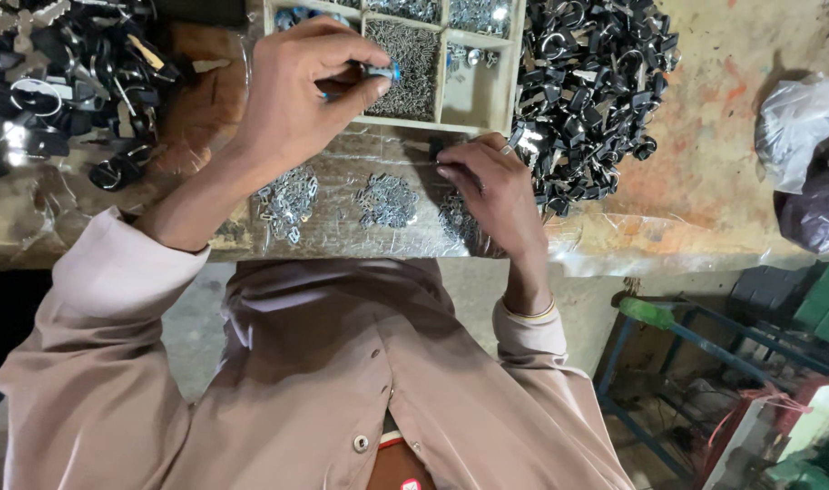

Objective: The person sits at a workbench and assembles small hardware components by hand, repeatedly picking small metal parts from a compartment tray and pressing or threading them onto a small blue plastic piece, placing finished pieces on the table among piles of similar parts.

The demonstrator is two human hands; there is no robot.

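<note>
My left hand is raised over the workbench, fingers pinched on a small blue and metal part just above the wooden compartment tray. My right hand rests lower on the bench, fingertips closed on a small dark piece by the tray's front edge. Three little heaps of small metal parts lie on the plastic-covered surface between and below the hands.
A large pile of black key-like parts lies right of the tray, another black pile at far left. Bundled plastic bags sit at the right. A blue metal frame stands below the bench edge.
</note>
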